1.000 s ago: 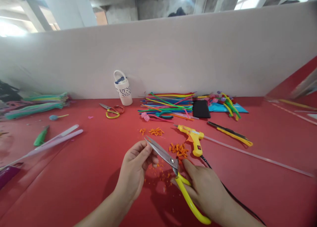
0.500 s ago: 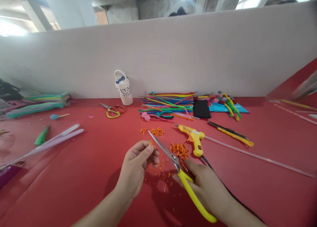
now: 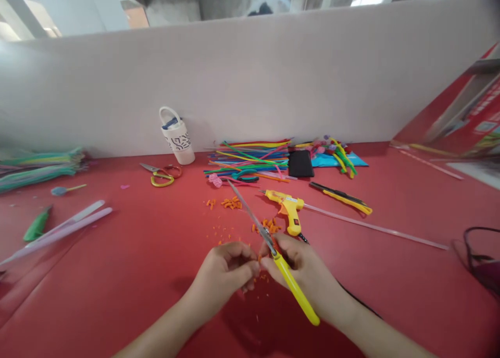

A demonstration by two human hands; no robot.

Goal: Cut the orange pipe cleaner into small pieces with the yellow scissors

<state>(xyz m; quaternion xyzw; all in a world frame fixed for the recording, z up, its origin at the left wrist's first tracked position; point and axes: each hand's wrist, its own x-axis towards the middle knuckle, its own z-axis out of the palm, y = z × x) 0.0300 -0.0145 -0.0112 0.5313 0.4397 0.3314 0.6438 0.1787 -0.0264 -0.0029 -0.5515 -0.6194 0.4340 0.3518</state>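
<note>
My left hand [image 3: 230, 269] is closed in a pinch, its fingertips on a small orange piece [image 3: 259, 258]. Close against it, my right hand [image 3: 302, 272] wraps round yellow-handled scissors [image 3: 295, 290], whose blades point up and away to the left. The right fingertips meet the left ones at the orange piece. Just beyond the hands lies a pile of short orange pieces [image 3: 270, 224], partly behind the scissors. A second pile of orange pieces [image 3: 232, 203] sits farther back, and tiny orange crumbs are scattered on the red table [image 3: 156, 248].
A yellow glue gun [image 3: 289, 209] with a long clear stick lies right of the piles. Behind are pipe cleaners [image 3: 250, 157], a black flat object [image 3: 300, 163], a white tumbler [image 3: 179, 142] and other scissors [image 3: 162, 176]. A yellow-and-black cutter [image 3: 344, 196] is at right.
My hands have come together, the right fingertips reaching the left pinch while still gripping the scissors. The camera view has shifted, so the table items appear farther left.
</note>
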